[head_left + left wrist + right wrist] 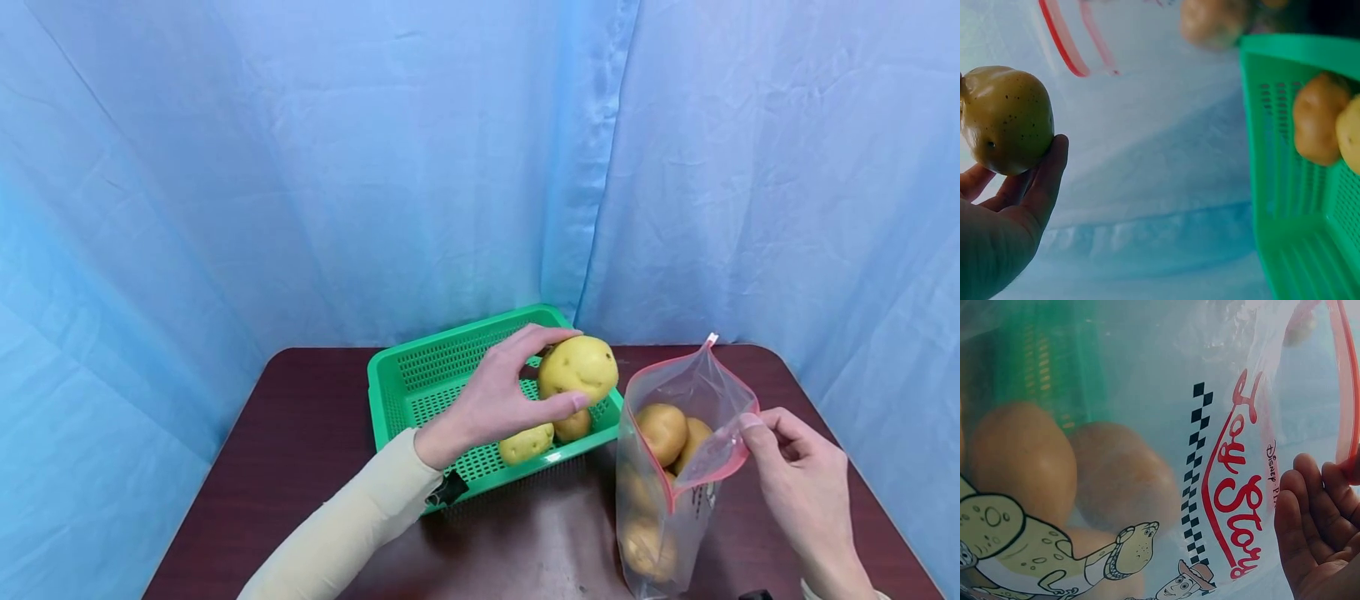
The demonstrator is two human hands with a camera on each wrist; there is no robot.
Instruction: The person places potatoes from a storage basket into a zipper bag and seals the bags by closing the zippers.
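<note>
My left hand grips a large yellow potato between thumb and fingers, raised above the right end of a green basket. In the left wrist view the same potato shows dark specks, with fingertips around its side. My right hand pinches the red-edged rim of a clear zip bag, whose mouth gapes open. Several brown potatoes fill the bag's lower part. Printed lettering and cartoon figures mark the bag in the right wrist view.
A yellow potato and a brown potato lie in the basket's near right part. Basket and bag stand side by side on a dark red table. Blue curtains hang close behind the table and along both sides.
</note>
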